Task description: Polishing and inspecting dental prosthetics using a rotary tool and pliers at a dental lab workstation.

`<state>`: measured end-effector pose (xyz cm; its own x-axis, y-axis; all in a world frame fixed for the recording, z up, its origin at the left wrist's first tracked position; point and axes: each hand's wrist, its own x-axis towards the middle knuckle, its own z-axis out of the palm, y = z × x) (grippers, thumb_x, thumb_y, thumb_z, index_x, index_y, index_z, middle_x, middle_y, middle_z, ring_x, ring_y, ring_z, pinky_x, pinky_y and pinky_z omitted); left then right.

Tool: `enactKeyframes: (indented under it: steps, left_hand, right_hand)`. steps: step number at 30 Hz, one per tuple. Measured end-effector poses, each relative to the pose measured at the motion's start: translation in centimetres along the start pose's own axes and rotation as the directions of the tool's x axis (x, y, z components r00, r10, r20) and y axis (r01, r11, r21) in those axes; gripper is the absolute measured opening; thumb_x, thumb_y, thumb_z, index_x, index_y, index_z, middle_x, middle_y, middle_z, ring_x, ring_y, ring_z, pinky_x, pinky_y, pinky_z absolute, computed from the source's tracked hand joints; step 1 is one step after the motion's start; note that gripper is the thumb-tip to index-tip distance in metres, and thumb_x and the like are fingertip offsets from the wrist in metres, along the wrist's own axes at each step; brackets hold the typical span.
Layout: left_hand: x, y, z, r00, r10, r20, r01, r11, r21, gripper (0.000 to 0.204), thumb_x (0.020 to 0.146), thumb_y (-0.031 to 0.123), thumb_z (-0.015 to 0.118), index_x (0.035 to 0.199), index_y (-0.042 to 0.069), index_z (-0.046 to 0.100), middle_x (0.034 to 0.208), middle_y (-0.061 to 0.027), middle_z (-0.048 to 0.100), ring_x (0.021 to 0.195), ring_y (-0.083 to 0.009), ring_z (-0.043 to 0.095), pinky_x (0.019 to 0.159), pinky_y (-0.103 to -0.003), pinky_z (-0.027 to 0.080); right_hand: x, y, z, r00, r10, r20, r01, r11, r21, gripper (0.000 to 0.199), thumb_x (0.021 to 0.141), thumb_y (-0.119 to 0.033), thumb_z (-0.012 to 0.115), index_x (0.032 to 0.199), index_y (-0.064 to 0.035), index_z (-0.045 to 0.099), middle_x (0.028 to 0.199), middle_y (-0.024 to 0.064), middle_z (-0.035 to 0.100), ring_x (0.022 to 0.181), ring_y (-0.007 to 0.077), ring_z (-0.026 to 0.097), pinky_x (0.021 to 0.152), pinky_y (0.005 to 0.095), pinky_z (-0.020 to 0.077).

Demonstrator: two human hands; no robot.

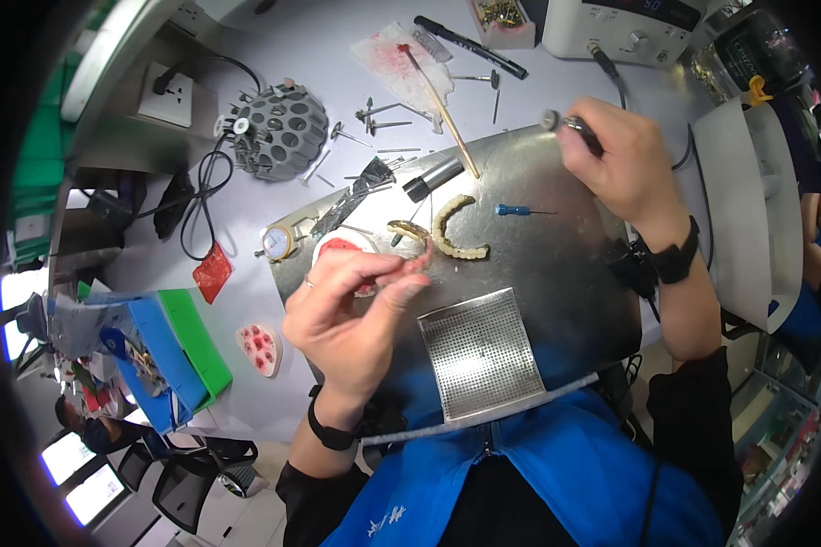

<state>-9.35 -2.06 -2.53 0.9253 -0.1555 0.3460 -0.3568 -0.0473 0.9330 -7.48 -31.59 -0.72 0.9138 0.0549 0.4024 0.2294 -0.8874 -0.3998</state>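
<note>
My left hand [347,305] is over the left part of a metal work plate [579,273], thumb and fingers pinched together. At its fingertips is a short curved dental bridge [409,229], gold and off-white, which the pinch appears to hold by one end. A longer arch-shaped dental bridge [447,239] lies on the plate beside it. My right hand [622,159], raised over the plate's far right, is closed around a black and silver handpiece [582,135]. Partly behind my left hand sits a white and red dental model [342,242].
On the plate lie a perforated metal sheet [481,351], a blue-handled tool [513,210], a metal cylinder [433,179] and a brush [445,114]. Loose burs [383,118] and a grey bur holder [278,132] stand beyond. A control box [611,32] is far right; another model [259,349] lies left.
</note>
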Motion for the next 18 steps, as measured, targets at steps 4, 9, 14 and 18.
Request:
enactKeyframes:
  steps: [4,9,14,18]
  left_hand:
    - [0.1,0.2,-0.2,0.995,-0.077,-0.071,0.064,0.984,-0.167,0.020,0.080,-0.008,0.079,0.099,-0.006,0.070,0.091,-0.0088,0.069,0.082,-0.0136,0.067,0.073,-0.025,0.053]
    - [0.1,0.4,-0.5,0.994,-0.101,-0.052,0.086,0.968,-0.237,0.022,0.082,-0.010,0.076,0.102,-0.005,0.068,0.096,-0.0097,0.069,0.090,-0.0149,0.069,0.082,-0.028,0.055]
    - [0.2,-0.7,-0.8,0.989,-0.133,-0.070,0.112,0.961,-0.255,0.032,0.083,-0.010,0.073,0.113,-0.004,0.064,0.100,-0.0129,0.072,0.093,-0.0195,0.071,0.084,-0.030,0.057]
    - [0.7,-2.3,-1.9,0.983,-0.107,-0.147,0.101,0.994,-0.053,0.031,0.085,-0.008,0.071,0.116,-0.005,0.064,0.103,-0.0142,0.071,0.093,-0.0231,0.072,0.083,-0.032,0.058]
  right_hand:
    - [0.0,2.0,1.9,0.993,-0.115,-0.039,0.112,0.991,-0.076,0.022,0.086,-0.026,0.069,0.081,-0.0061,0.061,0.077,0.0092,0.060,0.075,0.0304,0.061,0.064,0.0401,0.0494]
    - [-0.5,0.9,2.5,0.982,-0.181,-0.061,0.175,0.980,-0.090,0.019,0.081,-0.021,0.072,0.094,-0.0088,0.065,0.097,0.0047,0.062,0.094,0.0261,0.061,0.082,0.0385,0.0517]
    - [-2.6,-3.4,2.3,0.874,-0.486,0.034,0.463,0.850,0.251,0.025,0.078,-0.019,0.076,0.099,-0.0084,0.068,0.099,0.0083,0.063,0.092,0.0287,0.063,0.085,0.0406,0.0507]
    - [-3.9,-3.8,5.0,0.853,-0.518,0.055,0.475,0.817,0.328,0.019,0.078,-0.016,0.073,0.094,-0.0064,0.066,0.097,0.0082,0.066,0.094,0.0278,0.064,0.083,0.0400,0.0530]
